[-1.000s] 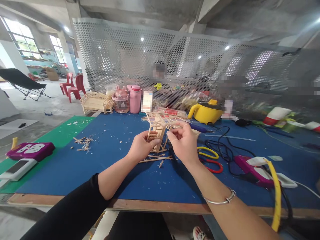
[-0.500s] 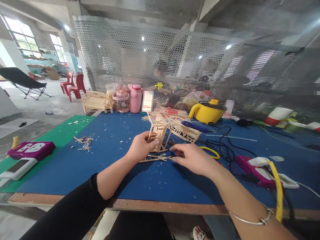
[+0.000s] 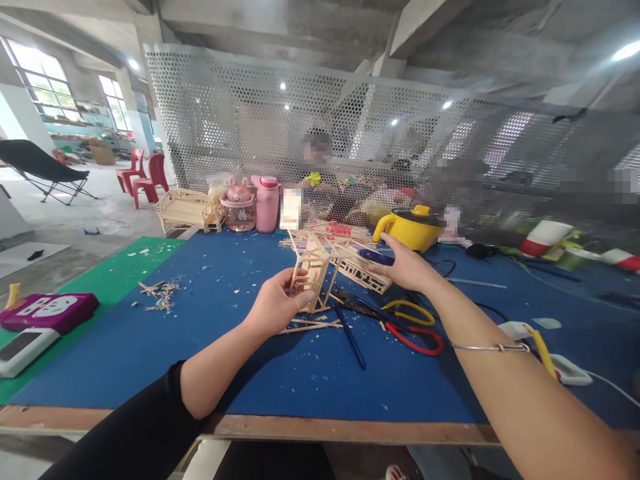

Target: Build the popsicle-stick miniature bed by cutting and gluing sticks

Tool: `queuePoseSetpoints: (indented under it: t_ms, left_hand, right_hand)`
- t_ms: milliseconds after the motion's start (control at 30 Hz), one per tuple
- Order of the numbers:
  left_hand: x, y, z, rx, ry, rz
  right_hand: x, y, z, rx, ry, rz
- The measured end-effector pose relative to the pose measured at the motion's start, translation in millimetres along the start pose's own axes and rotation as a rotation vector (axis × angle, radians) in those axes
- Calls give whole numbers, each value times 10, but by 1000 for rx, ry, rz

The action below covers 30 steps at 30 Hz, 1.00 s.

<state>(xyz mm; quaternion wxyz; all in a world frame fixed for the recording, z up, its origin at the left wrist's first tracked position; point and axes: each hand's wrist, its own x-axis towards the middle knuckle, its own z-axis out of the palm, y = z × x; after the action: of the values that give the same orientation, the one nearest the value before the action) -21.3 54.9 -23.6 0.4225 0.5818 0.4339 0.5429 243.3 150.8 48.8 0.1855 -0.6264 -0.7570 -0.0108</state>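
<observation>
A: Elbow room?
B: Blue tabletop (image 3: 290, 380) runs from the stick frame (image 3: 316, 267) to the wooden edge (image 3: 350, 429) up front.
A: Grips?
B: Left hand (image 3: 273, 303) pinches it by the left side; right hand (image 3: 407, 267) is spread open at the blue handle (image 3: 373, 256).

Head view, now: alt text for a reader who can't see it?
A person's left hand grips a small wooden frame at a blue worktop; the right hand is open at a blue tool handle. Scissors lie nearby.
</observation>
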Motion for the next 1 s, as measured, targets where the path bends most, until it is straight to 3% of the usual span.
queuePoseSetpoints:
  t_ms: [200, 267, 333, 400, 467, 533, 600, 733, 800, 933, 1000]
  left_hand:
    - [-31, 39, 6, 110, 42, 116]
    - [-26, 40, -22, 123, 120, 185]
    - [-42, 68, -66, 162, 317, 341]
    - [-110, 143, -95, 226, 541, 595]
    - [-242, 251, -69, 267, 611, 815]
    - [-412, 355, 26, 253, 438, 769]
    - [-565, 419, 162, 306, 189, 520]
    - [-663, 424, 355, 541, -108, 283]
    - [-610, 399, 376, 644, -189, 241]
    - [-461, 359, 356, 797, -289, 209]
    - [-417, 348, 352, 846, -356, 226]
  right_hand:
    - [-56, -55, -158, 222, 165, -45]
    - [-102, -111, -185, 266, 191, -92]
    - [-176, -199, -202, 302, 207, -137]
    - [-268, -315, -234, 333, 219, -161]
    - [-365, -447, -300, 374, 232, -181]
    - [-455, -580, -395, 432, 242, -217]
    - [-535, -692, -494, 488, 255, -266]
    - [-655, -770, -553, 481, 249, -330]
    - [-711, -714, -468, 378, 122, -334]
    - [-875, -497, -158, 188, -327, -299]
    - [-976, -394, -4, 171, -389, -303]
